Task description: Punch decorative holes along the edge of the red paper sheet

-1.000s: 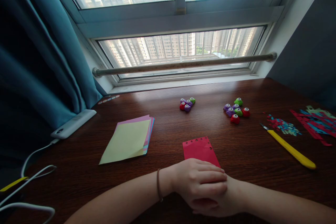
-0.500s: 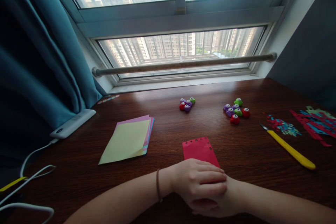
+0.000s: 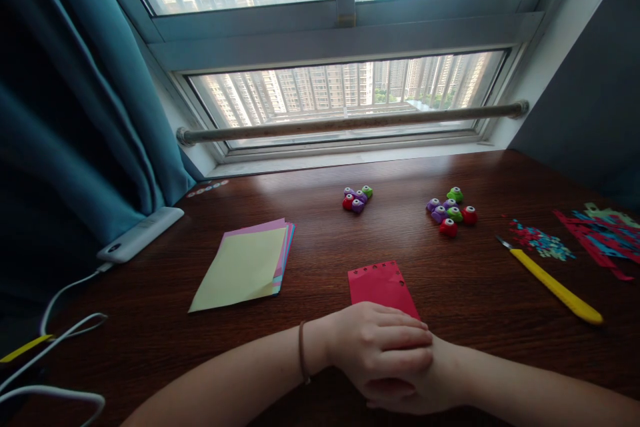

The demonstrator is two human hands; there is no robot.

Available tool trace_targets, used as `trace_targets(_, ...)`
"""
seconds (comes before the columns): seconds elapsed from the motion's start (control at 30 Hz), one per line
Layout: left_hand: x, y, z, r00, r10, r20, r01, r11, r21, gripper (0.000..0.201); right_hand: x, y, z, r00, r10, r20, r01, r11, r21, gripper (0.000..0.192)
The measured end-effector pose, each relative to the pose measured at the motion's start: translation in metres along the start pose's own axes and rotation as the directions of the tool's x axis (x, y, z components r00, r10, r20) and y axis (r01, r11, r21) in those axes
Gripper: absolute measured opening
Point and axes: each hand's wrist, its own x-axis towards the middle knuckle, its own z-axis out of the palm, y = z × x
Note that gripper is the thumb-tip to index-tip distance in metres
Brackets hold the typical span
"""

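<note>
With my left hand (image 3: 383, 345) laid flat over my right hand (image 3: 425, 390), both empty on the near edge of the red punched sheet (image 3: 380, 285) lying mid-surface, I'd press evenly so it cannot slide.

Your left hand (image 3: 380, 343) lies flat over your right hand (image 3: 425, 387), both resting on the near end of the red paper (image 3: 380, 285) on the worktop (image 3: 320, 240). To the left lies a paper stack (image 3: 243, 267); beyond are two clusters of small punches (image 3: 357, 199) (image 3: 450, 212). A yellow knife (image 3: 553, 283) lies to the right, beside paper scraps (image 3: 540, 240).
</note>
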Motion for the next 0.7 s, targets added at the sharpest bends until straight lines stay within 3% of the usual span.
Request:
trace_targets(0.2,0.0001,0.0000,0.0001,1.000,0.003,0.001,-0.003,1.000,0.001,0.051,0.0048,-0.0012,-0.0045,0.998,-0.044,0.034,0.046,0.996,-0.071,0.040)
trace_targets(0.43,0.0002,0.0007,0.0001,1.000,-0.005,0.015,0.005,1.000,0.006,0.049,0.0065,-0.0059,-0.0029,0.997,0.008,-0.082,-0.006,1.000,0.021,0.035)
trace_targets(0.7,-0.0017,-0.0002,0.0009,1.000,-0.014,0.026,0.014,1.000,0.004,0.049,0.0059,-0.0071,-0.0085,0.987,-0.088,-0.135,0.090,0.996,0.010,0.040)
